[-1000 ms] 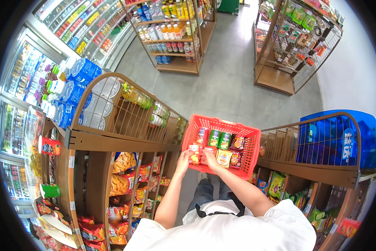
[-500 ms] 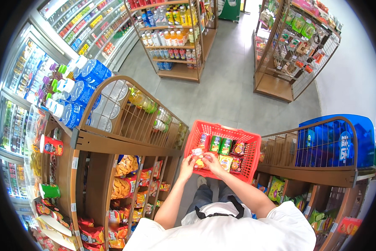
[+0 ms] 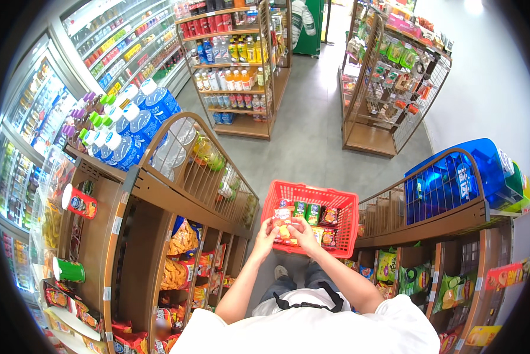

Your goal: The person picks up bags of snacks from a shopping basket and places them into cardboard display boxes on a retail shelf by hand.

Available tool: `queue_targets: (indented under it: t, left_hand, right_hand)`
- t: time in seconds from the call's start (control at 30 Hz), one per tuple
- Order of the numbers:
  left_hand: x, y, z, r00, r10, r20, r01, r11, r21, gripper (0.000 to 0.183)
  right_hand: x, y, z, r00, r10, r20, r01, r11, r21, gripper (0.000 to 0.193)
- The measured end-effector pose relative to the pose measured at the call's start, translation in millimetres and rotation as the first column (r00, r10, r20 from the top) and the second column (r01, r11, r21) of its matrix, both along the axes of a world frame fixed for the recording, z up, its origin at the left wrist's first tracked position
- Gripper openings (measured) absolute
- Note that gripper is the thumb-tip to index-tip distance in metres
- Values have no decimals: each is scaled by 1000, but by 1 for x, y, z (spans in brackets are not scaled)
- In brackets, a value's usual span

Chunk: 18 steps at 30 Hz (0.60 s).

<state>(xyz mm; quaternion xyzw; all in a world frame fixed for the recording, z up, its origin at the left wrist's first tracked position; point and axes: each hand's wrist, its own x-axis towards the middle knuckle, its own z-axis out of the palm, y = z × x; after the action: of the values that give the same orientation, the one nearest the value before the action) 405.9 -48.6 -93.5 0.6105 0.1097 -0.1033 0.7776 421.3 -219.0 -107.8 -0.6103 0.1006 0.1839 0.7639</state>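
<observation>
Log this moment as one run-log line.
left hand: on snack packet | right hand: on snack packet | red basket: holds packets

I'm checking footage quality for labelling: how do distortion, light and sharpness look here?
Head view: strong fisheye, the shelf edges bow toward a black rim; even bright store light, glare at the upper right wall; both hands, the snack packet and red basket stay fairly sharp.
</observation>
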Motion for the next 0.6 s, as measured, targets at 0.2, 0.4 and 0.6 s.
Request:
queue_targets:
  t: [0.2,0.4,0.6]
  left_hand:
    - [-23,1,5,997,24,71,-26,999,23,51]
    - [-49,-5,14,986,123,112,-128,991,41,52]
    - [-69,-21,42,962,243,127,-255,963,89,50]
  right_hand:
    - [-24,2,14,997,37,72,-34,999,-42,48]
    - [-28,0,32,980,189,68,-182,978,-102,49]
    - [-27,-11,66,919,360,159,-349,932,-96,50]
